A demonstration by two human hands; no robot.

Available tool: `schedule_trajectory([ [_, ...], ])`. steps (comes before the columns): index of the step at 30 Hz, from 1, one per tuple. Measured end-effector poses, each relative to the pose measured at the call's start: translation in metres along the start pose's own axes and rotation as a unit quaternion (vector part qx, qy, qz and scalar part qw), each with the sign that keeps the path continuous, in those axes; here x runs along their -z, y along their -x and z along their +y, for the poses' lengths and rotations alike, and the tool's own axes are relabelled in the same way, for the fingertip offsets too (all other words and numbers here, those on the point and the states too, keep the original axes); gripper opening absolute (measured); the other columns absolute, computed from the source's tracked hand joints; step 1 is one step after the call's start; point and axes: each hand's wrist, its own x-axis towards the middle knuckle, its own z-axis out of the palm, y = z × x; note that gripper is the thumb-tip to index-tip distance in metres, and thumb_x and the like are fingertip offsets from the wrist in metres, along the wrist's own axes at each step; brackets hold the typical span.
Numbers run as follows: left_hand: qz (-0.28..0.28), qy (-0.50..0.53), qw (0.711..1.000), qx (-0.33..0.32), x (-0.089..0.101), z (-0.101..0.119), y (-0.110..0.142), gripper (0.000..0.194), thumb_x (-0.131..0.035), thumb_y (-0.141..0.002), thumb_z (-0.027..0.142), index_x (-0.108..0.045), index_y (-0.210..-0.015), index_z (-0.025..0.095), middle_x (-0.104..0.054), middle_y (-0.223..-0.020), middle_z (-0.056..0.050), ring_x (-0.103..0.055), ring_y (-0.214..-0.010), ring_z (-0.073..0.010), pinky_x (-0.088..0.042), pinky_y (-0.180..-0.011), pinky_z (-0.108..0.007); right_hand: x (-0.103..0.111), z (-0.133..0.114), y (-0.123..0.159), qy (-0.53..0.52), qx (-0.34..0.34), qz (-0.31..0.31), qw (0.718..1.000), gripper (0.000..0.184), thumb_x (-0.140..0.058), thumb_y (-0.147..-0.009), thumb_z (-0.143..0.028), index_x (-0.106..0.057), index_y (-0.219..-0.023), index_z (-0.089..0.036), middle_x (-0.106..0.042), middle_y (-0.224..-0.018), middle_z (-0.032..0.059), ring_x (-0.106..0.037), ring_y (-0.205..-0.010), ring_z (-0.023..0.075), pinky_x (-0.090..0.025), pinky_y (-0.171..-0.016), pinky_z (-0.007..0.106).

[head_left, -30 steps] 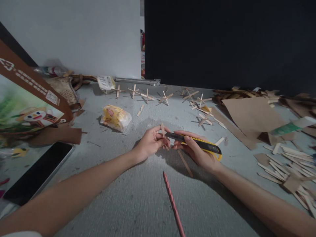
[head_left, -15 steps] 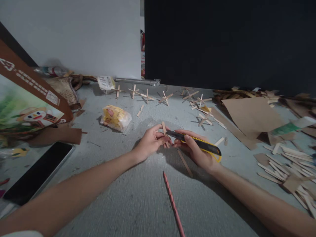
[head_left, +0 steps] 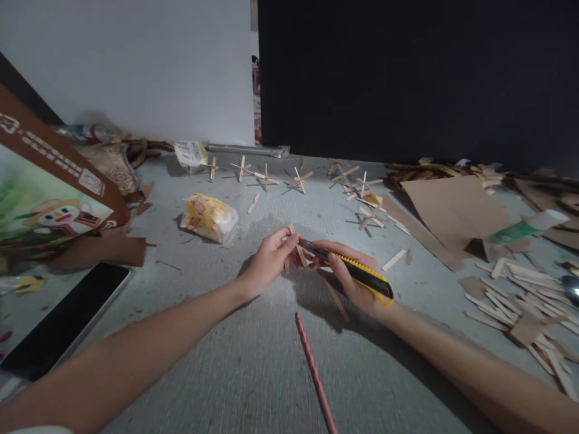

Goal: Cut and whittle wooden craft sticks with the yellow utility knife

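Observation:
Between the fingers of my left hand (head_left: pixel 268 259) is a wooden craft stick (head_left: pixel 301 255), held tilted above the table. My right hand (head_left: pixel 350 270) is wrapped round a yellow and black utility knife (head_left: pixel 362 275). The knife's front end points left and meets the stick close to my left fingertips; the exact contact of the blade is too small to make out. Under my right hand another craft stick (head_left: pixel 335 298) lies on the table. Nearer to me lies a pink pencil (head_left: pixel 315 374).
Several crossed-stick pieces (head_left: pixel 297 179) stand along the back. A yellow plastic packet (head_left: pixel 208 218) sits left of centre, a phone (head_left: pixel 67 319) at far left beside a brown printed bag (head_left: pixel 54 181). Loose craft sticks (head_left: pixel 506 304), cardboard (head_left: pixel 452 208) and a green-white tube (head_left: pixel 527 228) lie right.
The stick in my left hand has tilted and sits lower between the fingers. My right hand and the knife have shifted slightly left, and the view has turned a little.

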Motion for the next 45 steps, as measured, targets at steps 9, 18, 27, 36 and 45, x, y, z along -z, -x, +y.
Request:
schedule_trajectory([
  [9, -0.017, -0.004, 1.0, -0.025, 0.003, -0.006, 0.0, 0.061, -0.07, -0.09, 0.08, -0.056, -0.091, 0.021, -0.073, -0.073, -0.003, -0.069, -0.065, -0.0179, -0.05, -0.065, -0.028, -0.003, -0.005, 0.002, 0.003, 0.016, 0.0, 1.0, 0.038, -0.055, -0.112, -0.051, -0.079, -0.124, -0.026, -0.085, -0.109, 0.0082, -0.082, -0.09, 0.0217, -0.065, -0.082, 0.035],
  [18, -0.025, -0.014, 1.0, 0.0, 0.007, -0.007, -0.004, 0.051, -0.072, -0.094, 0.069, -0.053, -0.086, 0.022, -0.068, -0.067, 0.0, -0.064, -0.057, -0.0157, -0.042, -0.054, -0.024, 0.0, -0.011, 0.002, -0.001, 0.034, -0.023, 0.999, 0.035, -0.055, -0.113, -0.047, -0.079, -0.127, -0.026, -0.085, -0.101, 0.0068, -0.081, -0.091, 0.0211, -0.064, -0.085, 0.035],
  [27, -0.039, -0.002, 0.999, 0.015, 0.005, -0.001, -0.003, 0.027, -0.069, -0.093, 0.04, -0.049, -0.084, 0.024, -0.069, -0.065, 0.0, -0.065, -0.056, -0.0157, -0.041, -0.051, -0.023, 0.001, -0.01, 0.002, -0.038, 0.021, -0.028, 0.999, 0.033, -0.057, -0.112, -0.046, -0.08, -0.127, -0.028, -0.085, -0.097, 0.0053, -0.082, -0.089, 0.0206, -0.065, -0.083, 0.033],
  [36, -0.036, -0.004, 0.999, 0.034, 0.005, 0.001, -0.001, 0.014, -0.061, -0.092, 0.024, -0.049, -0.084, 0.023, -0.068, -0.064, 0.001, -0.065, -0.055, -0.0154, -0.041, -0.052, -0.023, 0.001, -0.003, 0.003, -0.106, -0.04, -0.028, 0.993, 0.036, -0.062, -0.108, -0.052, -0.081, -0.128, -0.027, -0.086, -0.112, 0.0083, -0.085, -0.092, 0.0224, -0.07, -0.086, 0.035],
  [45, -0.037, 0.01, 0.999, 0.037, 0.007, -0.001, -0.003, 0.012, -0.057, -0.088, 0.016, -0.049, -0.083, 0.023, -0.067, -0.061, 0.001, -0.068, -0.058, -0.0162, -0.044, -0.06, -0.024, 0.0, 0.0, 0.0, -0.227, -0.122, -0.044, 0.965, 0.038, -0.071, -0.103, -0.058, -0.081, -0.126, -0.029, -0.087, -0.105, 0.007, -0.086, -0.091, 0.0229, -0.071, -0.091, 0.036],
])
